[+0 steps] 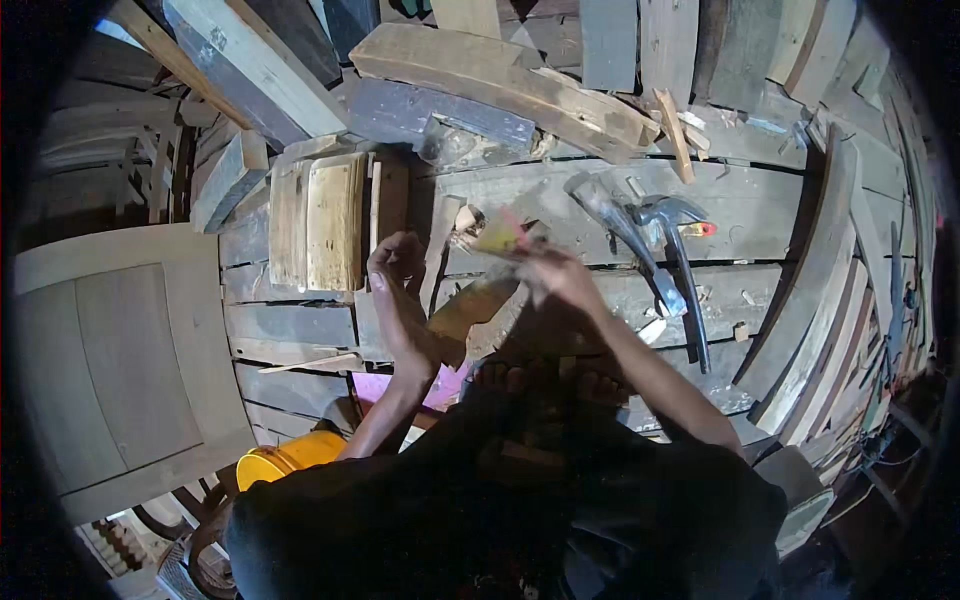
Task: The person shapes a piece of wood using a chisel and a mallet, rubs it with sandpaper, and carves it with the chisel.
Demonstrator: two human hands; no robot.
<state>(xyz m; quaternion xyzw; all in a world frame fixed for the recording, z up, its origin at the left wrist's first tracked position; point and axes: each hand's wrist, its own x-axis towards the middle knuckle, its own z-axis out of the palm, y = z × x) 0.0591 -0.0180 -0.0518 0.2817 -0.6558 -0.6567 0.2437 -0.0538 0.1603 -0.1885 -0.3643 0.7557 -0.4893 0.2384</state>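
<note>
My left hand [400, 300] is raised at mid-view, its fingers loosely curled and nothing visible inside them. A short board with a notched edge [478, 308] slants beside its wrist, toward my right hand [560, 285]. That right hand is closed and smeared by motion. From its fingers sticks out a blurred yellow and red thing [498, 236], whose kind I cannot make out. Right of it, a hammer [692, 290] and a flat-bladed metal tool [628, 238] lie crossed on the planks. Pale wood chips [466, 224] lie near the yellow and red thing.
Two thick wood blocks [335, 222] stand left of my hands. A long weathered beam [490, 80] lies across the far side. Curved boards [810, 270] line the right. A wooden panel [130, 350] and a yellow container [285, 458] are at left. Gaps run between the floor planks [290, 325].
</note>
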